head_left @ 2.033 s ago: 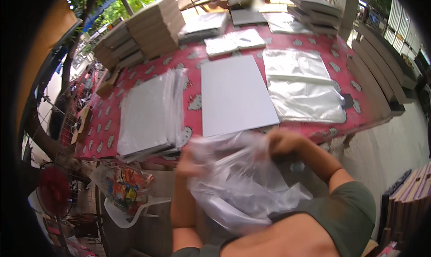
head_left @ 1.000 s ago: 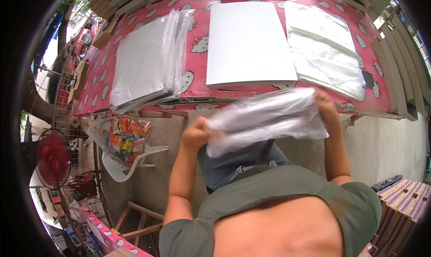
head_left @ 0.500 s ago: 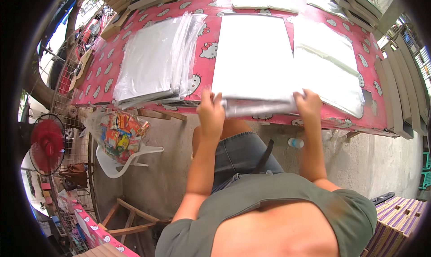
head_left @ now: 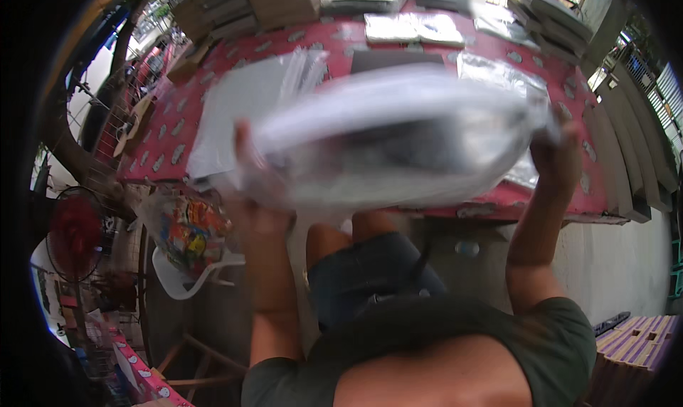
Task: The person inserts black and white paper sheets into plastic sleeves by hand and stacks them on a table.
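A clear plastic bag or wrapped flat package (head_left: 384,151), smeared by motion, is held up above the near edge of the table. White and dark patches show through its shiny plastic; whether a board is inside I cannot tell. My left hand (head_left: 260,193) grips its left end, thumb raised at the side. At the right end, my right hand (head_left: 556,147) is closed on the gathered plastic. Behind it a dark grey board (head_left: 398,60) lies on the table. Plastic-sleeved white sheets (head_left: 242,97) lie left of it, and more clear-wrapped sheets (head_left: 498,72) lie right of it.
The table has a pink patterned cover (head_left: 160,140). Grey board stacks (head_left: 213,12) stand at its back left, with others (head_left: 551,16) at the back right. Long grey panels (head_left: 626,144) lean beside it. A white chair (head_left: 174,275) holding a bag of colourful packets (head_left: 188,225) and a red fan (head_left: 73,233) stand left.
Both hands have risen from the table's near edge and moved farther apart, lifting the plastic. The white sheet in the middle no longer lies there; a dark board shows instead.
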Action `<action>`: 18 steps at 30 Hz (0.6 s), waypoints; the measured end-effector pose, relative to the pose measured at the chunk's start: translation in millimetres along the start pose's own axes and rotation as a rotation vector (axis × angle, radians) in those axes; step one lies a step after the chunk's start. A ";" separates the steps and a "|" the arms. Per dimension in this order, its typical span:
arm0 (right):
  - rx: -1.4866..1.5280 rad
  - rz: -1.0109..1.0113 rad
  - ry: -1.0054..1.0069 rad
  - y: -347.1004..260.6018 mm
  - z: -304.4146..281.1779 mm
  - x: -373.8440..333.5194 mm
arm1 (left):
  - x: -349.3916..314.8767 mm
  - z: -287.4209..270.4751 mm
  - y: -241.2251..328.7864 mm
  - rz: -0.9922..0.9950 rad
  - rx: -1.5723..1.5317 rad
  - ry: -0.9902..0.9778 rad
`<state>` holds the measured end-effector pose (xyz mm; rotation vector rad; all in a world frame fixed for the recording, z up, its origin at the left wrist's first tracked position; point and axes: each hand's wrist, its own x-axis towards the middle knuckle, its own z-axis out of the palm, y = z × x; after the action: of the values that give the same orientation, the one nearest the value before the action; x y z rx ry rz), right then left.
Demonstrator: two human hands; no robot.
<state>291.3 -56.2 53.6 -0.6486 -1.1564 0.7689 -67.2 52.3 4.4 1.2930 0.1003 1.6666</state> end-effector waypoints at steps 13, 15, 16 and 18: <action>-0.547 -0.109 0.255 184.2 -61.2 120.8 | 81.8 -68.5 -154.9 0.588 1.435 0.055; -0.490 -0.027 0.222 169.3 -49.7 152.2 | 101.7 -39.5 -143.9 -0.170 0.162 0.078; -0.396 0.086 0.096 166.9 -35.8 164.6 | 101.5 -51.6 -143.9 -0.147 0.396 0.115; -0.262 0.292 -0.208 164.9 -53.9 183.9 | 94.2 -51.6 -121.9 0.264 0.531 0.157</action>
<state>349.6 185.8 9.7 -0.9896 -1.3841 0.9568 -25.0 206.7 -23.5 1.6141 0.5140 2.0530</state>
